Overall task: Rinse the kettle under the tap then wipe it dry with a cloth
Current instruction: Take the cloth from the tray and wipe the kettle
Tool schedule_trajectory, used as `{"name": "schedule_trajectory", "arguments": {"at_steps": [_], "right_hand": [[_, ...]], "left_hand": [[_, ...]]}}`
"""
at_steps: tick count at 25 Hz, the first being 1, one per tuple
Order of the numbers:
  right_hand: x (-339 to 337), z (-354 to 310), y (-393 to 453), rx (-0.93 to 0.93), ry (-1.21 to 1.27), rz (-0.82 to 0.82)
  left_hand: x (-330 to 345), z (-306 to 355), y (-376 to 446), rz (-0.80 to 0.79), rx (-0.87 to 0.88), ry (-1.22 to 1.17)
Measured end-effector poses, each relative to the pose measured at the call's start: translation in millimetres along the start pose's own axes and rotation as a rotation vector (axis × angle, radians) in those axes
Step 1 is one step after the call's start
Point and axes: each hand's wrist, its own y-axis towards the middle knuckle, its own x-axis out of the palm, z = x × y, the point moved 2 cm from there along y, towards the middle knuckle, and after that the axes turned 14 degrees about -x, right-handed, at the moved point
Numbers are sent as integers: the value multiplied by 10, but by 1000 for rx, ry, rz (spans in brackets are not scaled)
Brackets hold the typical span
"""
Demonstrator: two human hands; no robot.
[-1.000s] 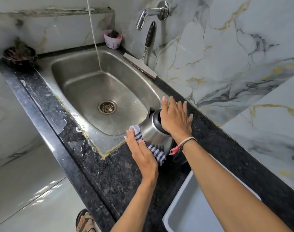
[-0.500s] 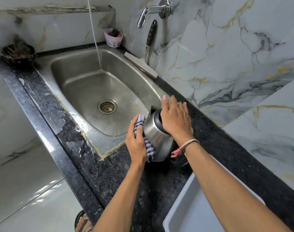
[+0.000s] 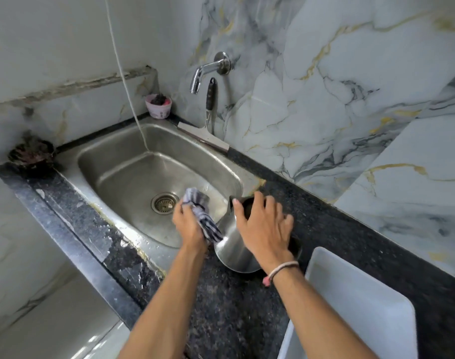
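A: Nearest stuff first?
B: White plastic tray (image 3: pixel 356 301) at lower right on the dark granite counter (image 3: pixel 236 317). Both forearms reach forward over the counter.

A: Right hand?
B: Right hand (image 3: pixel 265 229) lies on top of the steel kettle (image 3: pixel 233 251), fingers spread and curled over its dark lid, pressing down on it. Beaded bracelet (image 3: pixel 281 270) at that wrist.

A: Kettle location?
B: On the counter, just beside the sink's right rim, upright or slightly tilted, can't tell which. Spout points toward the sink. A dark base shows under it.

A: Left hand?
B: Left hand (image 3: pixel 189 224) is clenched around a bunched blue-and-white checked cloth (image 3: pixel 201 216). Cloth's lower end touches the kettle's left side; the upper end sticks up over the basin. Blurred, so exact contact is rough.

A: Beyond that?
B: Steel sink (image 3: pixel 122 161) with the drain strainer (image 3: pixel 164 202) near the left hand. White cord (image 3: pixel 122 73) hangs down into the basin.

A: Back wall?
B: Chrome tap (image 3: pixel 208 69) on the marble wall, no water running that I can see. Squeegee (image 3: pixel 208 120) leans against the wall under it, blade on the sink's back rim. Pink cup (image 3: pixel 158 106) in the back corner, dark bowl (image 3: pixel 32 154) at far left on the counter.
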Motion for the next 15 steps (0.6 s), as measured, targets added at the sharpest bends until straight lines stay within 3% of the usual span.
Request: {"name": "schedule_trajectory", "arguments": {"at_steps": [2, 4, 6, 9, 11, 13, 15], "right_hand": [[67, -75, -87, 111, -30, 0], [54, -41, -72, 102, -6, 46], [-10, 129, 26, -93, 20, 49], [-83, 405, 167, -411, 74, -75], [-30, 387, 118, -281, 35, -16], [127, 247, 46, 0, 5, 131], [199, 131, 39, 149, 139, 261]], "left_hand": [[62, 474, 89, -67, 43, -7], [40, 719, 84, -94, 84, 71], [-55, 751, 8, -164, 140, 215], [-219, 604, -126, -261, 157, 427], [-298, 478, -248, -321, 163, 494], [-318, 366, -332, -368, 189, 536], [-237, 250, -382, -417, 230, 555]]}}
